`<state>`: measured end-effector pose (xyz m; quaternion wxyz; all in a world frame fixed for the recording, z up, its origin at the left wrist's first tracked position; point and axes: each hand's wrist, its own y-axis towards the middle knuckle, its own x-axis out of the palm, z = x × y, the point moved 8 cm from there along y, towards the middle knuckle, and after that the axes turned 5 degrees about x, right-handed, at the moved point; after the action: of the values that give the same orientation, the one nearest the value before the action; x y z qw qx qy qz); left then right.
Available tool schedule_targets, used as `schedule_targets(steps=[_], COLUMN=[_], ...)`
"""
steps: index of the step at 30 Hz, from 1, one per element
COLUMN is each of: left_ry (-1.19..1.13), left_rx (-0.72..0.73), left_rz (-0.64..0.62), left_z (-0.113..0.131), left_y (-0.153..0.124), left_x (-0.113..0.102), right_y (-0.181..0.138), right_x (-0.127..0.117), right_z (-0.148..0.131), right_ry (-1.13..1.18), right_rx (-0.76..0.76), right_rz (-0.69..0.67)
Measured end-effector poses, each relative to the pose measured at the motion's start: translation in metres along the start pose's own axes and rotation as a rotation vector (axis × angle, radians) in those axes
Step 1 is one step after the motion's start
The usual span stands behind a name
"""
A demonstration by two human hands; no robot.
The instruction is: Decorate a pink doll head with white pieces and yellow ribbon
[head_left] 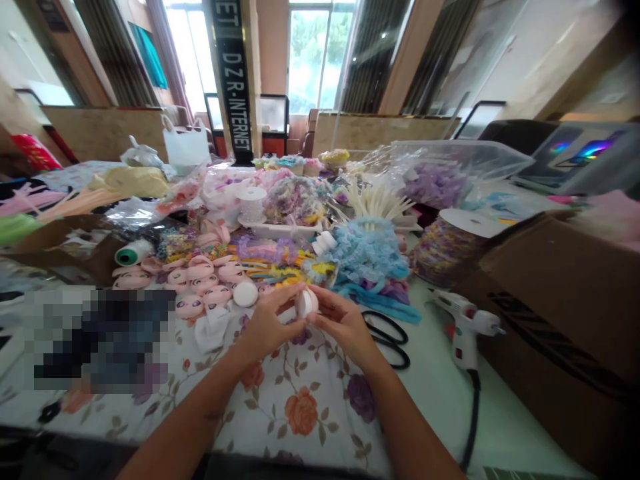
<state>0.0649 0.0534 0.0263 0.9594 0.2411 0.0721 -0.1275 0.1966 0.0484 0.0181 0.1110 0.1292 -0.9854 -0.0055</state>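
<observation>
Between both hands, over the flowered cloth (300, 413), is a small round white piece (307, 304) shaped like a thick disc; its exact kind I cannot make out. My left hand (273, 317) grips its left side with thumb and fingers. From the other side my right hand (345, 323) closes on it with bent fingers. A similar white disc (245, 294) lies just left of the hands. Beyond that sit several pink doll faces (204, 280) with printed eyes. Black-handled scissors (387, 337) rest beside my right wrist.
A glue gun (465, 323) with its cord lies at right, by a large cardboard box (560, 320). Behind the hands are blue ruffled trim (370, 247), a spool of mixed yarn (450, 250), a white spool (251, 205) and a thread cone (135, 253). A blurred-out patch covers the left.
</observation>
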Motion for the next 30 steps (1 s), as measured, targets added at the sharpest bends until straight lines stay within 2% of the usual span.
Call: schedule_targets(steps=[12,18,23,30], left_ry=[-0.110,-0.122,-0.052,-0.119], left_rx=[0.013,0.034,0.063,-0.013], left_rz=[-0.053,0.012,-0.016,-0.066], left_z=[-0.001,0.006,0.011,-0.006], left_y=[0.003,0.004,0.004,0.004], left_x=[0.002,0.000,0.001,0.002], right_y=[0.000,0.004,0.007,0.005], right_x=[-0.004,-0.005,-0.008,-0.001], right_z=[0.006,0.009,0.019,0.012], right_ry=[-0.099,-0.074,-0.054,-0.070], right_rx=[0.043,0.012,0.051,0.033], right_rz=[0.048,0.095,0.069,0.002])
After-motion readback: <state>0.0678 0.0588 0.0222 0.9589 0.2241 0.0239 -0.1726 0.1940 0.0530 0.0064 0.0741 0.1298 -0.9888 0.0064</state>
